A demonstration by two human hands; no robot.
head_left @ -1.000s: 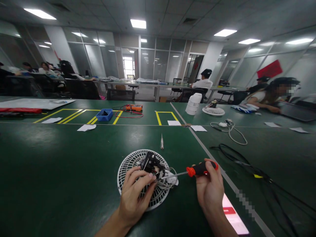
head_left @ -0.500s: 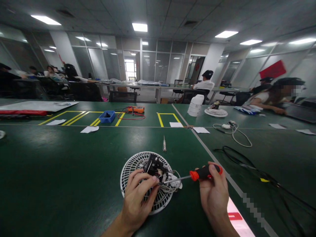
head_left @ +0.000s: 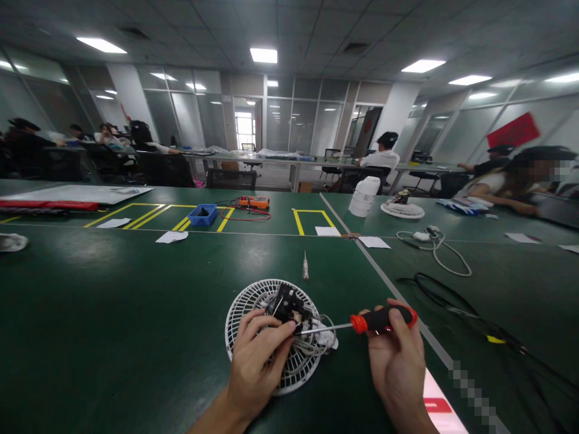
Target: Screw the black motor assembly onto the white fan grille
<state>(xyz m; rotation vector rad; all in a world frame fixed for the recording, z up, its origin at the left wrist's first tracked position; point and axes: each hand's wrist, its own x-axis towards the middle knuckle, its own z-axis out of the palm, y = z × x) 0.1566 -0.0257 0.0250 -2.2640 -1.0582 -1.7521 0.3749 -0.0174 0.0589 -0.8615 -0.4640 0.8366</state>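
A round white fan grille (head_left: 235,313) lies on the green table, with a black fan motor assembly (head_left: 286,302) on top of it. My left hand (head_left: 257,355) is closed on the near side of that assembly, fingertips pinched by its edge; what lies directly under them is hidden. In my right hand (head_left: 398,355), the red and black handle of a screwdriver (head_left: 384,319) is gripped. Its shaft points left and its tip meets the assembly beside my left fingertips. Grey cable and a white plastic piece (head_left: 328,339) sit at the grille's right side.
A small clear-handled screwdriver (head_left: 306,266) lies beyond the grille. Farther back are a blue bin (head_left: 202,215), an orange multimeter (head_left: 254,202) and white stacked cups or a cylinder (head_left: 364,197). Black cables (head_left: 452,307) run along the right. Another person (head_left: 511,187) sits at the far right.
The whole view has shifted slightly, so things appear a little farther right and lower. Both hands keep their holds, and the screwdriver tip stays at the motor assembly.
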